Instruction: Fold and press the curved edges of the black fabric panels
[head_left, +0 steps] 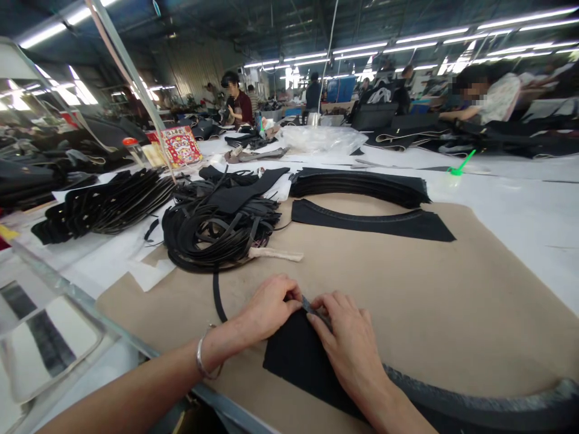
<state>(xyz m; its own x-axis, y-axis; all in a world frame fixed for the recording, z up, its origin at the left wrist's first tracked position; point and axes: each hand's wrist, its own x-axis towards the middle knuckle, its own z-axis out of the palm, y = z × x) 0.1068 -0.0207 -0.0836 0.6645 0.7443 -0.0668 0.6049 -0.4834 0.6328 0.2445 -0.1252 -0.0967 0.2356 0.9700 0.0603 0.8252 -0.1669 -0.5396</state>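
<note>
The bench (511,199) carries brown paper (452,301), a coil of black strips (203,232) and stacked black pieces (357,184).

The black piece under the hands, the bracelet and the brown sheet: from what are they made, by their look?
Black piece: perhaps matt fabric or synthetic leather; dull, even face. Bracelet: likely polished metal; silvery shine. Brown sheet: probably matt paper or thin card; flat, plain tan surface.

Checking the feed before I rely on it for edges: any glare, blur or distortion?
Head view: ceiling tubes glare white; head view: far right edge smeared and stretched; head view: brown sheet evenly lit, but black panel too dark to show much texture.
</note>
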